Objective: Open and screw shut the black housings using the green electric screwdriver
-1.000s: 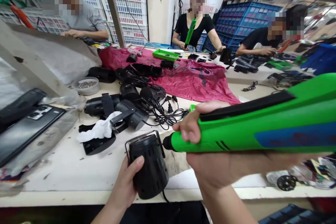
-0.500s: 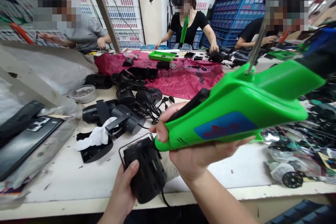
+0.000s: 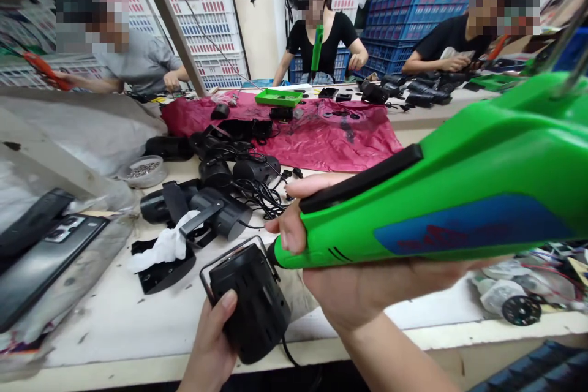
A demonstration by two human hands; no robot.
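My left hand (image 3: 215,334) is closed around a black slotted housing (image 3: 252,306) with a wire-like metal bracket (image 3: 206,269) and a black cable hanging from its lower end. The housing is tilted, near the table's front edge. In my right hand (image 3: 353,288) is a green electric screwdriver (image 3: 358,233) with a long black lever and a blue label. Its black nose meets the upper right side of the housing, where the tip is hidden. Just behind lies an open black shell (image 3: 165,272) with a white cloth (image 3: 168,242) across it.
Several black lamp-like housings (image 3: 223,211) with tangled cables lie behind. A clear bowl of screws (image 3: 144,170) and a smartphone (image 3: 50,257) are at left. Red sheeting (image 3: 321,141) and a green tray (image 3: 278,97) lie farther back. Three co-workers sit opposite.
The screwdriver's rear end has swung closer to me and looks larger, while its nose stays at the housing. The co-worker opposite has lifted a hand off the black parts.
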